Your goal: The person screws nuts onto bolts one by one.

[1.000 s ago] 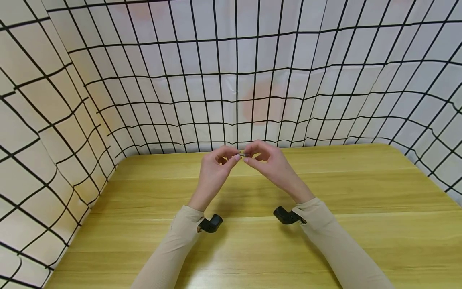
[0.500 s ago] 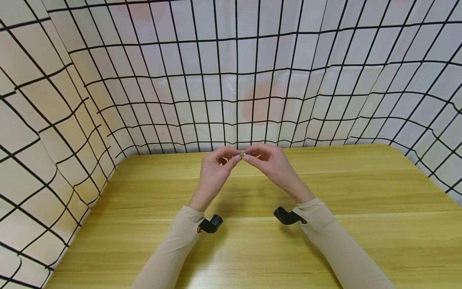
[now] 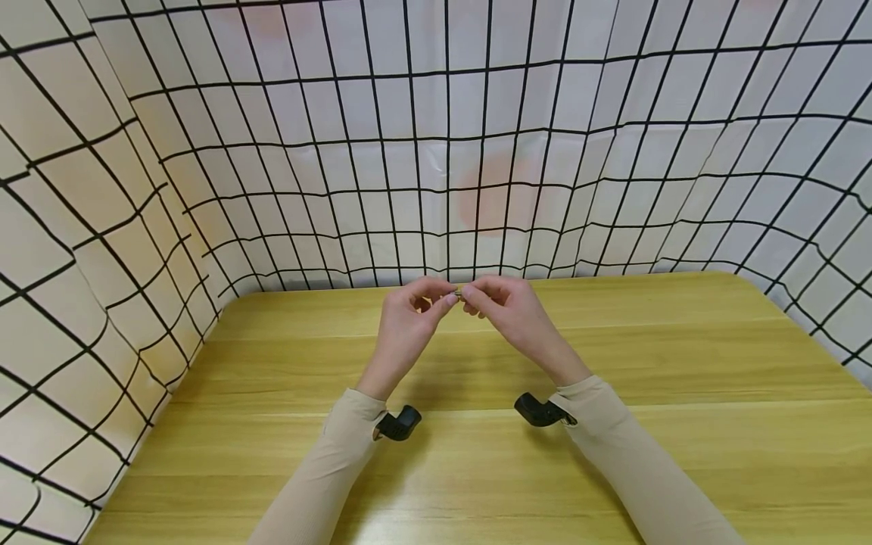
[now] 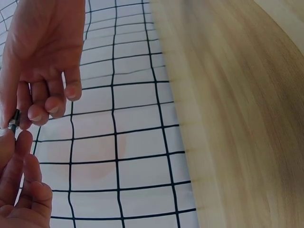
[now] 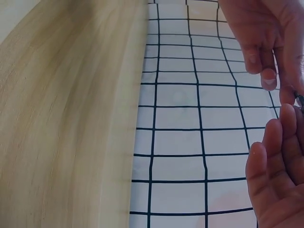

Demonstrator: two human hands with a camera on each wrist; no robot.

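Note:
Close to the far edge of the table, both hands meet over a small dark metal piece (image 3: 458,294) that looks like a bolt with a nut on it. The left hand (image 3: 406,318) pinches one end between thumb and forefinger. Thumb and forefinger of the right hand (image 3: 518,318) pinch the other end. Seen in the left wrist view, the metal piece (image 4: 14,120) shows a thicker, angular part and a thin shaft between the two sets of fingertips. Most of it is hidden by the fingers. In the right wrist view just a bit of it shows at the right border.
A light wooden table (image 3: 436,469) lies below the hands. Behind it and at the sides hangs a white sheet with a black grid (image 3: 381,166). Each beige sleeve has a black wrist camera, one on the left wrist (image 3: 400,424) and another on the right (image 3: 538,410).
The right fingertips have come down and closer to the left ones, with the right thumb moved up over the metal piece. Less of it shows between the hands. The left hand has barely moved.

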